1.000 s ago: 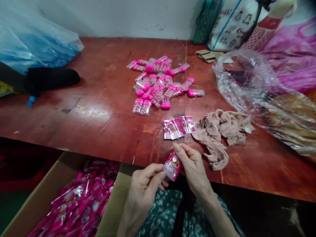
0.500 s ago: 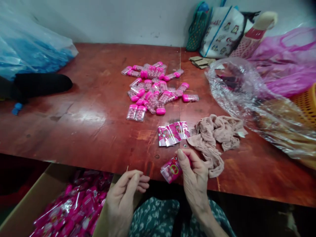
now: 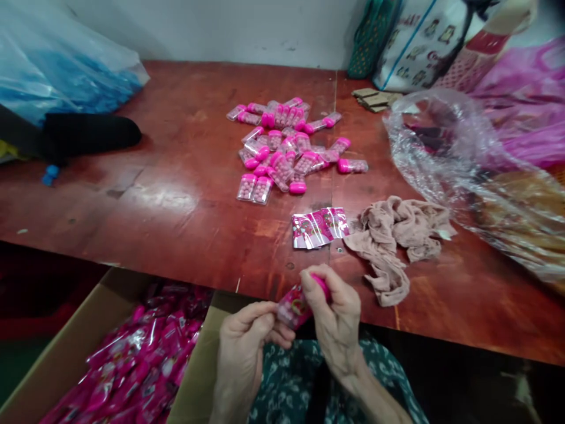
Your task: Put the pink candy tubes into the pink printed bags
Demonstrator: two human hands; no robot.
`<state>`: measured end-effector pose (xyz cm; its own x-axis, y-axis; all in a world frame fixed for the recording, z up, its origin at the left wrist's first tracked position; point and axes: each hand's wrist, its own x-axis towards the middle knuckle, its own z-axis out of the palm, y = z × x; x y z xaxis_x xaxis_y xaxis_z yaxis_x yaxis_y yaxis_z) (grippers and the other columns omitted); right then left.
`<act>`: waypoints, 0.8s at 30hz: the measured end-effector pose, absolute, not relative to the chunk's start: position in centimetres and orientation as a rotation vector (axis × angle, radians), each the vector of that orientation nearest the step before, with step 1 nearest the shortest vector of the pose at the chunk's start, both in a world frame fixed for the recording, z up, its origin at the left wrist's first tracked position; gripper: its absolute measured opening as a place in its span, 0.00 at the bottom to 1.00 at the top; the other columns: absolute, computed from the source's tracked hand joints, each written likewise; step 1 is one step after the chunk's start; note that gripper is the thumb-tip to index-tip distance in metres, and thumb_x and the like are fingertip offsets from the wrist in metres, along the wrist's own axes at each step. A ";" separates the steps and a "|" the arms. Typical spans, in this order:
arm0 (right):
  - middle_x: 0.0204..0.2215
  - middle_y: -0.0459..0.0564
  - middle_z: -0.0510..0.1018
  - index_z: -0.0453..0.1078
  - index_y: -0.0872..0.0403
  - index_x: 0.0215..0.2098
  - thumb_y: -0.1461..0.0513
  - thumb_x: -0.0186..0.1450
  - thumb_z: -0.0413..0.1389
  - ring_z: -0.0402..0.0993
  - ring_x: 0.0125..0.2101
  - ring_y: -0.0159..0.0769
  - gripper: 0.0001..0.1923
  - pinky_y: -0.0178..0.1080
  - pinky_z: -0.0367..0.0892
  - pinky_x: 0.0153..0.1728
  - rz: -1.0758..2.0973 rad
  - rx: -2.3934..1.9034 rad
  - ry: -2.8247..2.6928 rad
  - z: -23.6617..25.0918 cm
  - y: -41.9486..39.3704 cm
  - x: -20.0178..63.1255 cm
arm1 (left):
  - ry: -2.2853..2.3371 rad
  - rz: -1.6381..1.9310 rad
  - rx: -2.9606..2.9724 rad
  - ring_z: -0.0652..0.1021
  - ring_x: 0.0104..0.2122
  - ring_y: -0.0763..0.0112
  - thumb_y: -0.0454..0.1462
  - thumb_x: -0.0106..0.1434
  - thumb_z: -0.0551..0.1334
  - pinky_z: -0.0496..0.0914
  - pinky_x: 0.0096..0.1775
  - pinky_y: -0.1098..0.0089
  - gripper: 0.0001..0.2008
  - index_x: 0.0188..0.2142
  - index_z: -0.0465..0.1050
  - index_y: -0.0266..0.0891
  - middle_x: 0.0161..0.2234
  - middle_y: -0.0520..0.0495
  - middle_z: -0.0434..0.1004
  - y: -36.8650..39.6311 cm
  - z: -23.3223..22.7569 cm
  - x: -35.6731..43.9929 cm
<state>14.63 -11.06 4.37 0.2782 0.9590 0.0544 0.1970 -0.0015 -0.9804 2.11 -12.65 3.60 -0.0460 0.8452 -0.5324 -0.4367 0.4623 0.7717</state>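
Spanning most of the view, the red-brown table (image 3: 168, 200) carries every loose item. At its right lies a large clear plastic bag (image 3: 463, 159), crumpled, with pink bags and printed totes behind it against the wall. A blue plastic bag (image 3: 62, 70) sits at the far left beside a dark bundle. Below the table edge, on the left, stands an open box (image 3: 66, 359) filled with pink wrapped packs.

At mid-table lies a heap of vials (image 3: 286, 144), clear with pink caps, loosely scattered and touching one another. Nearer the edge, a beige cloth (image 3: 397, 235) is bunched up, and just beside it, to its left, lies a small stack of sleeves (image 3: 318, 227), flat and fanned.

Both hands work over the lap, just below the table edge. The right hand (image 3: 335, 318) is clamped on a sleeved vial (image 3: 295, 306), thumb and fingers closed round its pink cap end. The left hand (image 3: 245, 347) pinches the lower end of the same vial between fingertips.

Change noted: half a second ago the left hand was off the vial, fingers loosely gathered and apart from it, while the right held it alone near the table edge. The left hand has since returned and the vial has dropped lower, towards the lap. In my judgement, the sleeve is being seated with both hands; the vial is not yet released to the box.
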 end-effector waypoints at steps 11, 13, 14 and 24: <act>0.19 0.40 0.63 0.66 0.54 0.27 0.56 0.64 0.52 0.57 0.20 0.27 0.12 0.30 0.55 0.21 1.042 -1.436 -0.976 4.0 -10.9 14.4 | 1.173 1.118 0.647 0.76 0.22 0.73 0.32 0.54 0.64 0.73 0.26 0.74 0.03 0.29 0.78 0.38 0.24 0.51 0.78 -12.4 3.8 2.4; 0.19 0.40 0.62 0.65 0.54 0.27 0.55 0.65 0.52 0.56 0.20 0.27 0.12 0.30 0.54 0.20 1.080 -1.424 -0.963 4.0 -10.9 14.3 | 1.203 1.112 0.697 0.76 0.21 0.72 0.32 0.54 0.63 0.72 0.25 0.73 0.03 0.28 0.77 0.37 0.24 0.51 0.77 -12.3 4.0 2.2; 0.19 0.40 0.62 0.65 0.54 0.27 0.55 0.65 0.52 0.56 0.20 0.27 0.13 0.31 0.54 0.20 1.097 -1.418 -0.958 4.0 -10.8 14.2 | 1.231 1.114 0.749 0.75 0.20 0.72 0.32 0.55 0.63 0.72 0.24 0.72 0.04 0.27 0.77 0.37 0.23 0.51 0.76 -12.3 4.1 2.1; 0.18 0.39 0.60 0.65 0.55 0.25 0.52 0.64 0.52 0.54 0.19 0.26 0.16 0.30 0.54 0.20 1.272 -1.400 -0.832 3.7 -10.5 14.2 | 1.401 1.066 1.629 0.78 0.29 0.70 0.26 0.55 0.62 0.71 0.32 0.75 0.13 0.34 0.79 0.44 0.29 0.51 0.80 -11.8 5.3 1.0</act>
